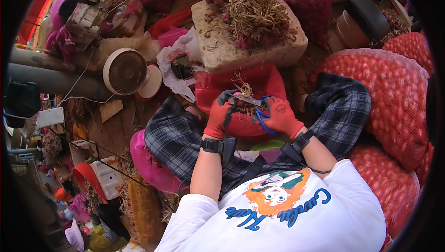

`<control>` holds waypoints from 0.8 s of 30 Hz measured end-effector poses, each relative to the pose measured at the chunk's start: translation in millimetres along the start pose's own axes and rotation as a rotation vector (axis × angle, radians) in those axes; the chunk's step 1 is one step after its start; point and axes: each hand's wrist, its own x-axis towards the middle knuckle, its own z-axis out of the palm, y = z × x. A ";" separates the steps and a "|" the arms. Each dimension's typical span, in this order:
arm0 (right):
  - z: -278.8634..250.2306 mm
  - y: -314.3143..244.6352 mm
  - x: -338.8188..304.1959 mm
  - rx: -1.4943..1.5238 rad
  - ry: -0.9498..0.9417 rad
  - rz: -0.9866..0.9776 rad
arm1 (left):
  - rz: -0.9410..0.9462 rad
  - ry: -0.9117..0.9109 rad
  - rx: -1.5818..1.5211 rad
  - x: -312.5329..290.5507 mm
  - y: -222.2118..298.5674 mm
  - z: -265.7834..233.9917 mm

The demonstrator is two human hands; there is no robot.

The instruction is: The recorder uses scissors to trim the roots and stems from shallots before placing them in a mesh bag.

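Observation:
My left hand [219,114], in a red glove with dark fingers, is closed on a small bunch of shallots [238,95] whose dry stems stick up. My right hand [282,116], in a matching glove, grips a pair of scissors with blue handles [262,121]. The metal blades reach left to the stems beside my left fingers; whether they are parted is hard to tell. Both hands are over a red mesh bag [208,89] between my knees, with shallots and dry trimmings partly visible inside it.
Ahead stands a dirty white foam block [213,48] bearing a heap of dried shallot stems [257,13]. Full red mesh sacks [375,99] crowd my right side. To my left are a round fan [124,72], a white plastic bag [174,62] and a pink sack [148,164].

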 end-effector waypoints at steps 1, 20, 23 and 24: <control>4.9 2.2 0.2 0.001 -0.001 0.001 | 0.008 -0.008 -0.031 -0.3 -1.2 0.0; 48.4 24.4 8.1 0.119 -0.012 0.083 | -0.024 0.182 -0.143 14.2 -39.6 4.7; 52.2 29.3 4.4 0.166 -0.007 0.135 | -0.125 0.135 -0.252 14.6 -40.3 7.7; 51.0 28.9 4.1 0.222 -0.008 0.142 | -0.122 0.136 -0.251 15.1 -44.5 6.4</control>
